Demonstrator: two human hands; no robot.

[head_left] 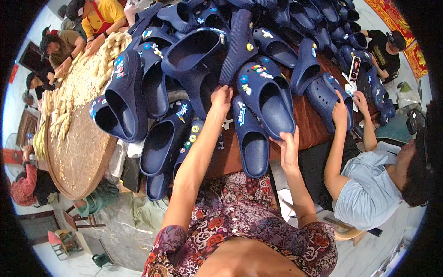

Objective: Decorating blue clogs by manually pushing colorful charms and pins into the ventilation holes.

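Dark navy clogs with colourful charms cover the table. My right hand [289, 147] grips the heel end of a navy clog [271, 99] whose upper carries several charms. That clog lies over another one. My left hand [222, 98] is closed, its fingertips by the lower end of a tilted clog [238, 46] with its ridged sole showing; what they pinch is hidden. Between my hands lies a clog [253, 143] with a blue-and-white charm. Left of my forearm are a large clog [162, 143] and a clog with round yellow charms [189, 143].
A brown cloth [311, 121] lies under the clogs. To my right, a seated person in light blue [369, 184] handles a plain clog [326, 104] near a propped phone [354, 69]. At left, people work around a round tray [80, 152] heaped with pale cobs and kernels.
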